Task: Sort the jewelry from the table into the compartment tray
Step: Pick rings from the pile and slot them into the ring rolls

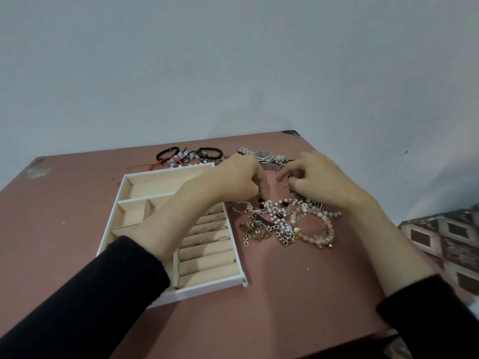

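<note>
A white-rimmed compartment tray with beige lining [207, 288] lay left of centre on the pinkish-brown counter [285, 294], its padded ring rolls along the right side already holding several thin rings. Just beside its right rim, mid-frame, sat a tangled pile of silver chains, pearl strands and pink bead bracelets [285, 221]. Above that pile the left hand [238, 177] reached across the tray, fingers curled inward; whether they held anything could not be told. The right hand [318, 180] pinched a thin gold-coloured ring [282, 183] at its fingertips, between the two hands. Along the far counter edge, near the pale wall [233, 60], lay black braided cord bracelets [189, 154] and a silver metal wristwatch [264, 155]. Bare counter stretched below the pile towards the near edge and left of the tray. A patterned fabric [445, 242] bordered the lower right.
</note>
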Demonstrator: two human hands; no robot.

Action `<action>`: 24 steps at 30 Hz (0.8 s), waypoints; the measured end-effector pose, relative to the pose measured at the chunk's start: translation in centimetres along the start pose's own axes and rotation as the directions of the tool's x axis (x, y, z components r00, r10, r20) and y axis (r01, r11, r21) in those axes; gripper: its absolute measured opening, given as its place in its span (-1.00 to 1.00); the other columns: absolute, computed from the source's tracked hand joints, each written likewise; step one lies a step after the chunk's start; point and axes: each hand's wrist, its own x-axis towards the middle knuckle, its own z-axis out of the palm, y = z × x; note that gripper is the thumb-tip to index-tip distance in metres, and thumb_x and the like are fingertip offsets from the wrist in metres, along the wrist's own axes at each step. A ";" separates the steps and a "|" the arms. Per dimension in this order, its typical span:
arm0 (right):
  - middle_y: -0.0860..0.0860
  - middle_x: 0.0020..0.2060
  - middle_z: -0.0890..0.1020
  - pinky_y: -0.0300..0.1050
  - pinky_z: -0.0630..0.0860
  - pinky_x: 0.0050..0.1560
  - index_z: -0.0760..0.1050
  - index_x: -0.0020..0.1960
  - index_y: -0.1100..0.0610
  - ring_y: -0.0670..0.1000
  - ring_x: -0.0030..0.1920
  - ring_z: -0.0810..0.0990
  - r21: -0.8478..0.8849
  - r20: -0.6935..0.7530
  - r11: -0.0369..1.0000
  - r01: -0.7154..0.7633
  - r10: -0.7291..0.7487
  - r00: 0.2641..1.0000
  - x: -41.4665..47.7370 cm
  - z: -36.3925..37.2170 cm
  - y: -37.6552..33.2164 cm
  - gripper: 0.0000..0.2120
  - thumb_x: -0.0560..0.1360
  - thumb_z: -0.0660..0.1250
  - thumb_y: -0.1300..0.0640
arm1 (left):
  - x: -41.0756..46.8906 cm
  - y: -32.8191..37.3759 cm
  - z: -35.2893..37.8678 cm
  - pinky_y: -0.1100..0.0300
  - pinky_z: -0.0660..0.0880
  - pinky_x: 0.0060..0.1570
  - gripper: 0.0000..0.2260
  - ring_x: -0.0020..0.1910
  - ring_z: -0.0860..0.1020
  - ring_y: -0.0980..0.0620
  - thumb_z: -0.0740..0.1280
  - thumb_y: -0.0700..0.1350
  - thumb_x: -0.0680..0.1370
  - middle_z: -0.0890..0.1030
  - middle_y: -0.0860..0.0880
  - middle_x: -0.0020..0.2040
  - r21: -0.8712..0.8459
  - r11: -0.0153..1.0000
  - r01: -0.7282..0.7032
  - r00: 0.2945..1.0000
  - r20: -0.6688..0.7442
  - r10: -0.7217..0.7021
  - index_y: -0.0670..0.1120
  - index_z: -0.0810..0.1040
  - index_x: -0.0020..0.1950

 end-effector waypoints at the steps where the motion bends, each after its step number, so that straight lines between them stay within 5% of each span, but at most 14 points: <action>1: -0.05 -0.41 0.48 -0.23 0.41 -0.27 0.67 -0.10 0.01 -0.06 -0.28 0.48 -0.007 -0.024 1.000 0.006 -0.006 1.000 0.1 0.1 0.1 -0.75 0.40 0.26 0.25 | -0.1 0.0 -0.1 0.38 0.40 -0.44 -0.67 -0.49 0.46 0.23 0.20 -0.36 0.41 0.64 0.08 -0.27 -0.008 1.000 0.002 1.000 -0.008 -0.002 0.00 0.67 -0.19; 3: -0.14 -0.37 0.43 -0.33 0.31 -0.32 0.65 -0.09 0.02 -0.09 -0.23 0.42 -0.028 -0.052 1.000 0.013 -0.014 0.999 0.2 0.2 0.5 -0.86 0.43 0.34 0.16 | -0.3 -0.1 -0.3 0.36 0.43 -0.37 -0.68 -0.48 0.46 0.25 0.21 -0.36 0.42 0.54 0.19 -0.41 -0.027 0.999 0.023 0.999 -0.036 -0.024 -0.01 0.67 -0.16; 7: -0.17 -0.27 0.34 -0.17 0.22 -0.15 0.62 -0.04 -0.07 -0.06 -0.04 0.32 -0.111 -0.013 0.994 0.011 -0.013 1.000 0.4 0.6 1.0 -0.86 0.43 0.39 -0.06 | -0.2 -0.4 -0.3 0.51 0.32 -0.52 -0.71 -0.55 0.45 0.32 0.24 -0.34 0.44 0.53 0.16 -0.42 -0.058 0.998 0.039 0.997 -0.066 -0.042 0.00 0.65 -0.19; 24: -0.15 -0.39 0.42 -0.07 0.32 -0.09 0.49 -0.35 -0.06 0.00 -0.15 0.39 -0.014 0.013 1.000 -0.018 0.018 1.000 1.1 1.0 0.9 -0.82 0.34 0.46 -0.02 | -1.1 -0.9 -1.3 0.49 0.30 -0.53 -0.71 -0.53 0.42 0.31 0.27 -0.31 0.46 0.53 0.15 -0.41 -0.068 0.997 0.039 0.985 -0.166 -0.050 0.06 0.63 -0.22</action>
